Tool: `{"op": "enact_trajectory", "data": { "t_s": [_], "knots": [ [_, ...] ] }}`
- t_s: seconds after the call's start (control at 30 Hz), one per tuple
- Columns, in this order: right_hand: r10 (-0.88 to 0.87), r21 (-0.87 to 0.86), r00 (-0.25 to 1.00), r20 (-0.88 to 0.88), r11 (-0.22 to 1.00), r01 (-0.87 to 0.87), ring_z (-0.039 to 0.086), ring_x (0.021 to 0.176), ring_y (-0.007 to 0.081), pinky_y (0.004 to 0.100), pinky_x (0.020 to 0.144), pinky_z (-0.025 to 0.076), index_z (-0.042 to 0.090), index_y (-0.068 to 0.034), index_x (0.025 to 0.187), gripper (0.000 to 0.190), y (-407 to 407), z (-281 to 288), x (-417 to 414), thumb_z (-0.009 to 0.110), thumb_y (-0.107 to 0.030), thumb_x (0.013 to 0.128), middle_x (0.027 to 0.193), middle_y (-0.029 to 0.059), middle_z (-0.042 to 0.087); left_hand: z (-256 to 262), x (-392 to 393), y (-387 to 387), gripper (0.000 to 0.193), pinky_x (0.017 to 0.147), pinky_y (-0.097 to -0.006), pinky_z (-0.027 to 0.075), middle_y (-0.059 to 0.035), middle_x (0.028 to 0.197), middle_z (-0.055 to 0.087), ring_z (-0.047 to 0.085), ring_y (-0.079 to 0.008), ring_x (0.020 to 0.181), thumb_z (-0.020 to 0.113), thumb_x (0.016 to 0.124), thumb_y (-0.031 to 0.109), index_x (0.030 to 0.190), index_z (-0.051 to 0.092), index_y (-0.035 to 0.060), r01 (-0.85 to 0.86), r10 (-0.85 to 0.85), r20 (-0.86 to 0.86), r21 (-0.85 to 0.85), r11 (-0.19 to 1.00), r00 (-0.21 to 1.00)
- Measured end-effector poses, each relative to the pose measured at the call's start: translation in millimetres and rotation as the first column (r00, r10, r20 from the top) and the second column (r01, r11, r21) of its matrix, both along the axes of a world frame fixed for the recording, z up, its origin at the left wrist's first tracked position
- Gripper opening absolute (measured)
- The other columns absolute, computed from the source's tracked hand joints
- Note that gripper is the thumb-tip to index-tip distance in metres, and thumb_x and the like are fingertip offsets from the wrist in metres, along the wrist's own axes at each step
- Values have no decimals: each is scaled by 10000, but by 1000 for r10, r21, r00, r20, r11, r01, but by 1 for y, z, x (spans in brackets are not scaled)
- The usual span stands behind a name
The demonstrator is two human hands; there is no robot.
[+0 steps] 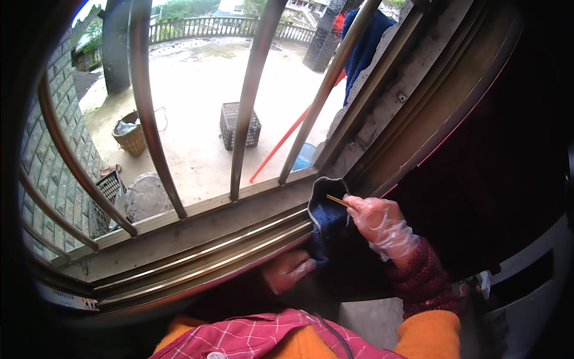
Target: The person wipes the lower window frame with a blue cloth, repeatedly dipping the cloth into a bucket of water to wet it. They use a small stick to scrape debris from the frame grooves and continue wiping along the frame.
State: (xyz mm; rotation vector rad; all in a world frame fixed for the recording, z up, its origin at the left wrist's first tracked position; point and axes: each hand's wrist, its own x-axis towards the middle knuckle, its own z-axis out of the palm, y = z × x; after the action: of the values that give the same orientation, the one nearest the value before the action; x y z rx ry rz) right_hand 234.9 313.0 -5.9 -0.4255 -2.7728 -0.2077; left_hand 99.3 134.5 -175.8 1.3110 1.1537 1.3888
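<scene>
My right hand [381,220], in a clear plastic glove, grips a thin wooden stick [337,200], perhaps a chopstick. The stick's tip rests against or just over a dark blue cloth [329,215] with a pale stitched edge. This cloth lies across the right end of the metal window track [215,249] and hangs down over the inner sill edge. Lower and to the left, my left hand [289,269], also gloved, pinches the cloth's hanging end. Shadow hides part of that hand and the cloth's lower folds.
Metal window bars [244,112] rise beyond the track. Outside stand a black plastic crate [240,128], a woven basket [130,139], a blue basket [304,156] and a round stool or lid [148,197]. Another blue cloth [363,49] hangs at upper right, near a red pole [280,146].
</scene>
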Motion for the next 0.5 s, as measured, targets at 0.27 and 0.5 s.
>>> {"op": "enact_trajectory", "data": {
  "t_s": [0.27,0.5],
  "knots": [
    [147,224,933,330,947,-228,662,666,279,392,600,527,705,-82,959,125,27,-7,-39,610,-125,890,707,107,641,-7,-8,-2,304,643,-382,442,-104,713,539,532,-231,662,556,1007,312,858,599,51,0,14,-133,107,994,991],
    [-80,375,885,459,920,-112,665,652,261,370,558,518,709,-79,1056,195,25,-16,-46,612,-139,898,694,88,638,-19,-9,5,247,703,-454,474,-175,756,575,589,-339,723,640,893,296,899,616,50,40,-23,-321,44,998,947]
  ]
}}
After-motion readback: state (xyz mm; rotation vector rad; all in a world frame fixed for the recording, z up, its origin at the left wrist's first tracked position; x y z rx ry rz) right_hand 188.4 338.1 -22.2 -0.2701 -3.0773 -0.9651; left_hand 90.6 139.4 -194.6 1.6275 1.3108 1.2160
